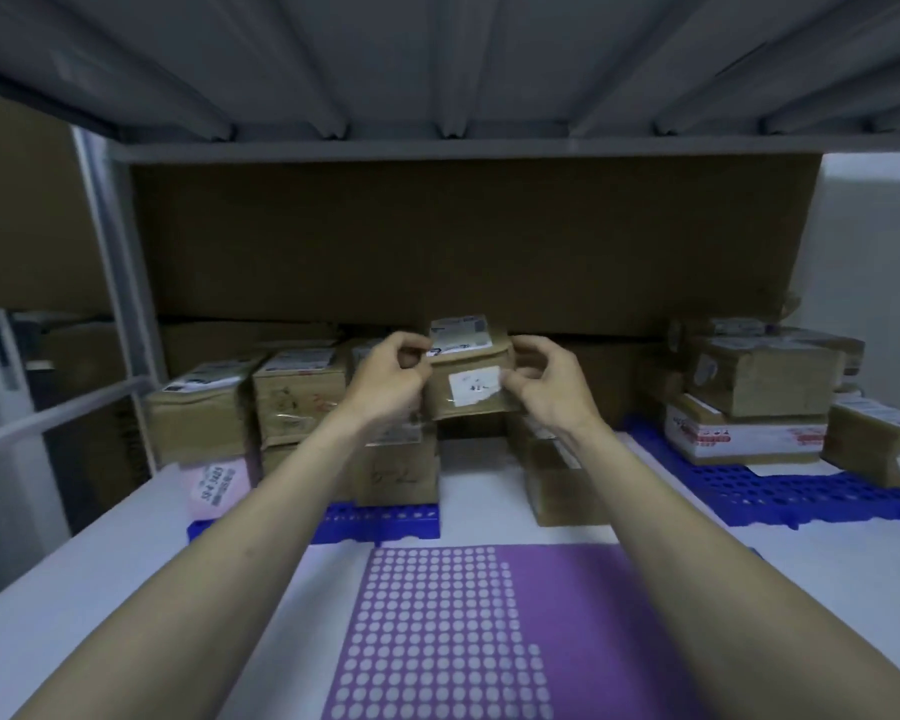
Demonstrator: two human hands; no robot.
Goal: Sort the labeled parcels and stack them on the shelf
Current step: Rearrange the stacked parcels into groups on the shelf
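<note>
Squarely in the middle of the view, both hands hold one small brown parcel up in the air above the white shelf board, in front of a long dark carton that fills the back of the bay; the left hand grips the parcel's left edge with curled fingers and thumb, and the right hand pinches its right edge the same way; the parcel carries a printed shipping label on top and a small white sticker on the face toward the camera, its writing too blurred to read; below and to the left of it, taped brown boxes stand stacked in two layers on a blue perforated pallet, with a pink packet leaning at the stack's left end; just right of the gap under the parcel another brown box sits on the board; farther right, a second blue pallet bears more boxes, among them a white one with red print; nearest the camera, between the forearms, lies a purple mat with rows of pale dots; grey ribbed metal of the shelf above spans the top
</note>
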